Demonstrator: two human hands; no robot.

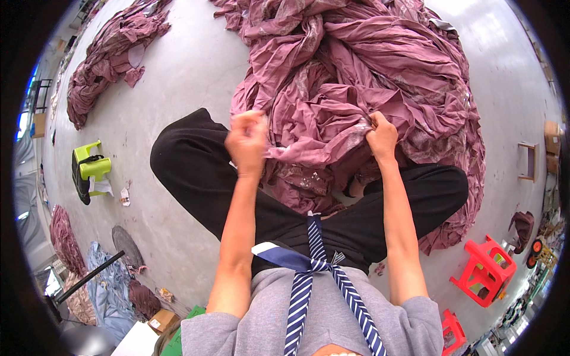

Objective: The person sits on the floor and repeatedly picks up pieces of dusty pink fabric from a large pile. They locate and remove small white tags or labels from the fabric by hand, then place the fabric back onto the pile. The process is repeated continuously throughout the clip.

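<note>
A large heap of mauve-pink fabric point(380, 53) with paler patterned bands lies before me and spills between my bent legs. My right hand point(382, 136) is closed, pinching a gathered fold at the near side of the heap. A stretch of the same cloth runs across to my left hand point(246, 142), which is raised at the heap's left edge, above my left knee. Motion smears its fingers, so whether they grip the cloth does not show. Small white specks dot the fabric lying below, between the hands.
Another mauve bundle point(110, 65) lies at the far left. A lime-green stool point(95, 169) stands on my left, and a red plastic stool point(484, 272) on my right. Pale blue cloth point(110, 291) and a black pole point(89, 277) are at the lower left.
</note>
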